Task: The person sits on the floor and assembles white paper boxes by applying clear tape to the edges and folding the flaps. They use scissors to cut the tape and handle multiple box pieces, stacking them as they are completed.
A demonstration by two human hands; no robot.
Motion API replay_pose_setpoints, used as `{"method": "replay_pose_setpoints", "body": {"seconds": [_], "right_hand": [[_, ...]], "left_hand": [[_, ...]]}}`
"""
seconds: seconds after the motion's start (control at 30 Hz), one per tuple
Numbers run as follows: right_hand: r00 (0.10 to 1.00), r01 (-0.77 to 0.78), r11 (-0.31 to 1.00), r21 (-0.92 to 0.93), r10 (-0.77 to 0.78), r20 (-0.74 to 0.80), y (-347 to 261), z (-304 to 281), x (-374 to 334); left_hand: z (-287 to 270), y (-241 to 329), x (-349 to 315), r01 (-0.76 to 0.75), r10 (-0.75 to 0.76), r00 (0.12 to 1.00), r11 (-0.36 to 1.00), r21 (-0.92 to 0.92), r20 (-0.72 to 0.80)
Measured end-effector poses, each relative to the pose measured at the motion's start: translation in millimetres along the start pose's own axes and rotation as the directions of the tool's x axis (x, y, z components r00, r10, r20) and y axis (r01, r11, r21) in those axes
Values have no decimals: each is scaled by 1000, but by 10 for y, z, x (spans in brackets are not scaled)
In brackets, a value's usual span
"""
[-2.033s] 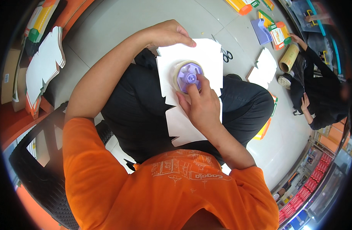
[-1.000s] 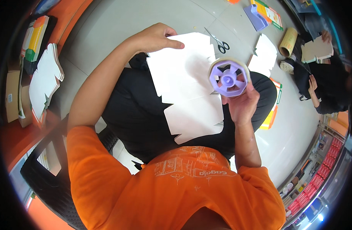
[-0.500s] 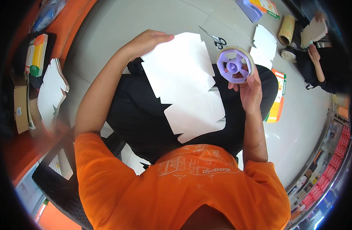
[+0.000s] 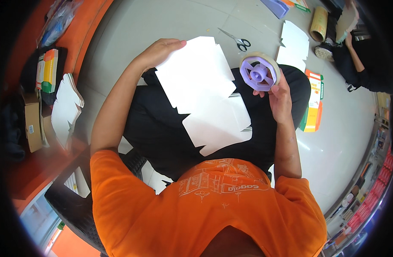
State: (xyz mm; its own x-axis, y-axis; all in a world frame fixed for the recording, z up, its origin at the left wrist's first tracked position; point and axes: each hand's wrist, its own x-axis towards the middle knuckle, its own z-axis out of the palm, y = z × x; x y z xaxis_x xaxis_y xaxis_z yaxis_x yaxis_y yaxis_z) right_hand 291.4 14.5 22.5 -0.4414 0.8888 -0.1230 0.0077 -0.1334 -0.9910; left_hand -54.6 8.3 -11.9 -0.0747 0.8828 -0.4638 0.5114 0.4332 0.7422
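Observation:
A flat white die-cut carton blank (image 4: 194, 77) lies across my black-clad lap, its far end raised toward my knees. My left hand (image 4: 161, 52) grips its far left corner, thumb on top and fingers underneath. Below it, nearer my body, are more white blanks (image 4: 215, 124), partly covered. Over my right knee, my right hand (image 4: 280, 100) is closed around a tape roll with a purple spoked core (image 4: 257, 73). The roll is tilted, its hub facing me, and stays apart from the carton blank.
Scissors (image 4: 237, 41) lie on the tiled floor ahead. White blanks (image 4: 294, 40), a printed carton (image 4: 314, 100) and a yellowish roll (image 4: 319, 23) are to the right, near another person's arm (image 4: 355, 59). An orange shelf (image 4: 83, 36) and stacked blanks (image 4: 67, 107) stand left.
My left hand and the carton blank have shifted slightly leftward in view. The tape roll has turned a little in my right hand. The other person's board and hand have moved up.

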Motion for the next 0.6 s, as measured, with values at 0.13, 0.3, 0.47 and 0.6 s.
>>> {"method": "replay_pose_setpoints", "body": {"seconds": [0.13, 0.3, 0.47, 0.6], "right_hand": [[999, 16, 997, -81, -13, 42, -13, -114, -111], [997, 24, 996, -91, -17, 76, 23, -207, -216], [992, -31, 998, -53, 37, 119, 210, -129, -272], [948, 167, 950, -265, -81, 307, 188, -16, -328]], "left_hand": [[-49, -71, 91, 40, -33, 996, 996, -85, 86], [0, -135, 114, 136, -126, 989, 982, -130, 81], [-29, -96, 95, 184, -170, 976, 977, -105, 136], [-64, -83, 5, -176, 196, 952, 979, 104, -236]]}}
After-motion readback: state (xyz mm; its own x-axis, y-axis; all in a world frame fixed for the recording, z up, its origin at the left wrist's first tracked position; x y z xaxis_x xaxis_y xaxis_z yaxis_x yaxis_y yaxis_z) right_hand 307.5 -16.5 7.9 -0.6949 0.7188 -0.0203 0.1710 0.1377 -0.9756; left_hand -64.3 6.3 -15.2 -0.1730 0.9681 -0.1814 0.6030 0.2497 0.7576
